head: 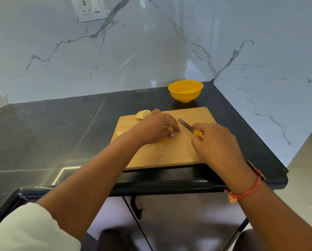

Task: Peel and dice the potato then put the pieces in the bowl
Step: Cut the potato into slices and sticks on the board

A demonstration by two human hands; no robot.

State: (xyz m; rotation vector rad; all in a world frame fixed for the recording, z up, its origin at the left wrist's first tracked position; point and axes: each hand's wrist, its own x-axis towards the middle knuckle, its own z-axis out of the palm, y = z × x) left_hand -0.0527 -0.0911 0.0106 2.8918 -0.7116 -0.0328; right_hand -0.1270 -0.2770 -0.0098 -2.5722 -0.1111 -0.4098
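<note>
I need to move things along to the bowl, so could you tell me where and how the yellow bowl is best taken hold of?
Grip the yellow bowl by its rim, coming down from above on the near side. It stands upright and open on the counter behind the cutting board, and its wide, thin rim is free all round, while the narrow foot offers little to hold.

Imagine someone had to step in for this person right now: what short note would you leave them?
Left hand: palm down on the cutting board, covering a potato piece, mostly hidden.
Right hand: gripping the yellow-handled knife, blade angled towards the left hand.
Potato slices lie at the board's far left corner; another piece sits at its left edge.
Yellow bowl: behind the board, no pieces visible inside.
Done: peeling, slicing.
Left: dice, then fill the bowl.
</note>
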